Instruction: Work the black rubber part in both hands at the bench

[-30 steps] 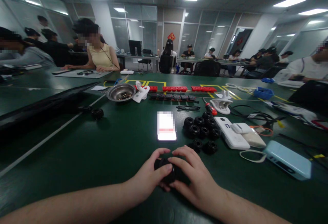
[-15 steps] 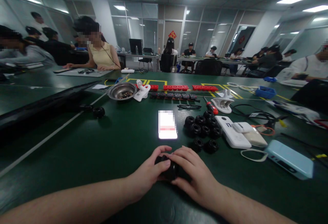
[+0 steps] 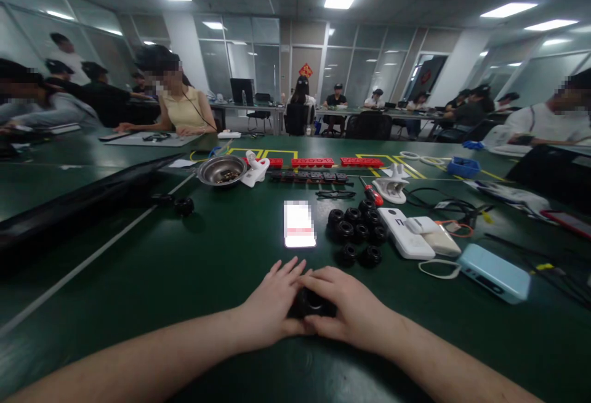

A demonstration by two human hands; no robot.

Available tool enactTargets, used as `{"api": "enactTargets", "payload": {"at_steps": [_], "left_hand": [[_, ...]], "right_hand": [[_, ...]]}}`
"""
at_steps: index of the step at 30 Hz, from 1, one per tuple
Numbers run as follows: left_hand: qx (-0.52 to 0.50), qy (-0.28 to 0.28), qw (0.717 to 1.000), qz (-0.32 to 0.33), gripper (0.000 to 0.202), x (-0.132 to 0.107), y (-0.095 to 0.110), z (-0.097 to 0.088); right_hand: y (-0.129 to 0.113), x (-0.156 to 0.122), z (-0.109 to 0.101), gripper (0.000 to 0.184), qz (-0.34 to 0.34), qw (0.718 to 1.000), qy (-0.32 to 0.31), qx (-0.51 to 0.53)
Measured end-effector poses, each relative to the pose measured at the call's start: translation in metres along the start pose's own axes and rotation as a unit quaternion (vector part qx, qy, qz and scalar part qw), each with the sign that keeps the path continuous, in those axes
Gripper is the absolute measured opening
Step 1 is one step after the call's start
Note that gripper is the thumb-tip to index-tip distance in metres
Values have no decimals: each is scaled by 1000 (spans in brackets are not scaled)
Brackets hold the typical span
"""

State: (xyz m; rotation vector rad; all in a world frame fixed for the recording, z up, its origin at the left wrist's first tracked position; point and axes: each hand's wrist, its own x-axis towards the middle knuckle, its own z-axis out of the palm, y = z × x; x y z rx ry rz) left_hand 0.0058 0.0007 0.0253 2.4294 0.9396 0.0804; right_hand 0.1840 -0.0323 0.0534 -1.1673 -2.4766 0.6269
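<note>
Both my hands meet over a small black round part (image 3: 311,302) on the green table (image 3: 184,267), near its front edge. My left hand (image 3: 275,301) grips the part from the left, thumb under it and fingers stretched forward. My right hand (image 3: 351,308) covers the part from the right with curled fingers. Most of the part is hidden between them. A cluster of several like black round parts (image 3: 356,226) lies just beyond my right hand. A lit phone (image 3: 300,224) lies flat ahead of my hands.
White power banks (image 3: 412,234), a light-blue box (image 3: 494,271) and cables lie at the right. A metal bowl (image 3: 221,170), red and black strips (image 3: 314,162) and a screwdriver (image 3: 369,190) sit farther back. A long black bar (image 3: 83,197) runs along the left. People sit at surrounding tables.
My left fingers have straightened and now point forward over the part. The hands sit slightly higher in view as the camera tilted; the part stays between them.
</note>
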Motion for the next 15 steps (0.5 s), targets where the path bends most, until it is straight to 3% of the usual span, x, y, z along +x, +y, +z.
{"api": "enactTargets", "payload": {"at_steps": [4,8,10,12,15], "left_hand": [[62,-29,997,-48,85,-20,14,-11],[87,-28,989,-113,72,-74,13,-35],[73,11,982,-175,62,-109,5,-41],[37,64,966,-249,50,-144,-3,-34],[-41,108,966,-231,32,-186,-9,-4]], "right_hand": [[-21,0,0,52,53,998,-36,25],[-45,15,9,55,18,996,-65,54],[-53,36,19,55,-6,996,-74,57],[-57,69,30,56,-23,995,-77,55],[-59,135,47,54,-29,996,-65,51]]}}
